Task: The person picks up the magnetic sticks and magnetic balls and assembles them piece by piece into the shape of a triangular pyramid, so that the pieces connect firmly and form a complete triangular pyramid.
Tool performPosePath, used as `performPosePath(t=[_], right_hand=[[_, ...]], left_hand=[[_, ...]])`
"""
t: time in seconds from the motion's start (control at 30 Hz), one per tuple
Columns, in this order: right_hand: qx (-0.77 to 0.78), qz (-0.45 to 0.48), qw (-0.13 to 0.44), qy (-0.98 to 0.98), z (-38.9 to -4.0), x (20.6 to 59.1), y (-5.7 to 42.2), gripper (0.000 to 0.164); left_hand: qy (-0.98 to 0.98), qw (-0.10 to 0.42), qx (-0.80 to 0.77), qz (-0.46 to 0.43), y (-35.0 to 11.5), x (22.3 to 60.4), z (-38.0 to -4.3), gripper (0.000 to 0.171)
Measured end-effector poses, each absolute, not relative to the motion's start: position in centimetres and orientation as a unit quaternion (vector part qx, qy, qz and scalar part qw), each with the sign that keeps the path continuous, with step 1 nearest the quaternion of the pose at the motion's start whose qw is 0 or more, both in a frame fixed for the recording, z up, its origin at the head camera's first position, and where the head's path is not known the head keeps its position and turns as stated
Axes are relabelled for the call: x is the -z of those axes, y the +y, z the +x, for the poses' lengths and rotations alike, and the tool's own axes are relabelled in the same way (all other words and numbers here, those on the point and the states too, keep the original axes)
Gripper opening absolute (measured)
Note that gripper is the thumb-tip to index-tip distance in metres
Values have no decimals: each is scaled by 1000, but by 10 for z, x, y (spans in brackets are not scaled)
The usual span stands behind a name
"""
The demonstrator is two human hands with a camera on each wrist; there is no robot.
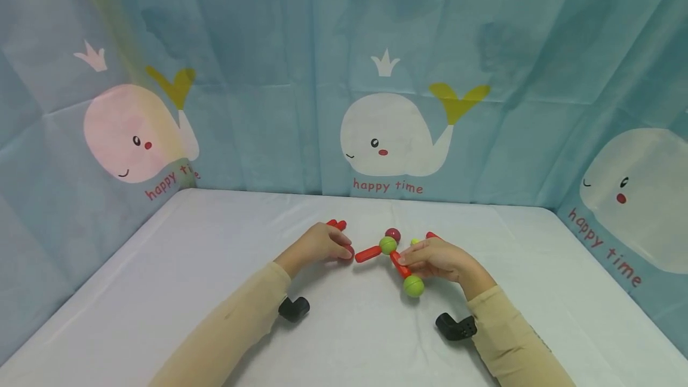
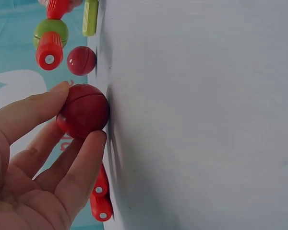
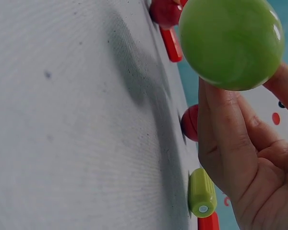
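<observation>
My left hand [image 1: 319, 242] pinches a dark red ball [image 2: 86, 112] between thumb and fingertips, at or just above the table. My right hand [image 1: 438, 258] grips a red stick [image 1: 399, 264] that joins two green balls, a near one [image 1: 414, 286] and a far one [image 1: 388, 246]. From the far green ball a second red stick [image 1: 368, 254] points left toward the left hand's ball. Its free end shows a pale round dot in the left wrist view. In the right wrist view the near green ball [image 3: 232, 43] hides part of the fingers.
Another dark red ball [image 2: 81, 61] lies on the white table behind the joined pieces. Two red sticks [image 2: 101, 191] lie beyond the left hand. Past the right hand are a yellow-green stick [image 3: 202, 191] and a red stick [image 1: 432, 235]. A whale-printed curtain [image 1: 258, 136] surrounds the table.
</observation>
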State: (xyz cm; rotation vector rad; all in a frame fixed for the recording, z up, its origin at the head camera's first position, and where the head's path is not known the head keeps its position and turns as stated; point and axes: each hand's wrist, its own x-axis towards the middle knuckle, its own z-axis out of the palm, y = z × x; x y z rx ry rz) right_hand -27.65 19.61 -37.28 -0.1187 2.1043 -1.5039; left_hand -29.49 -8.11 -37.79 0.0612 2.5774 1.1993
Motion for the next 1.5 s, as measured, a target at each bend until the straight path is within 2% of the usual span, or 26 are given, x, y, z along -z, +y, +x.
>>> performPosePath(t=[0.5, 1.03, 1.5], right_hand=[[556, -38, 270, 785, -277, 373, 195, 35], [552, -41, 271, 788, -276, 372, 194, 35], [550, -36, 269, 790, -277, 373, 195, 35]], left_hand=[[893, 150, -423, 29, -93, 378, -272, 24], [908, 142, -388, 75, -98, 377, -264, 26], [899, 130, -415, 55, -92, 371, -257, 26]])
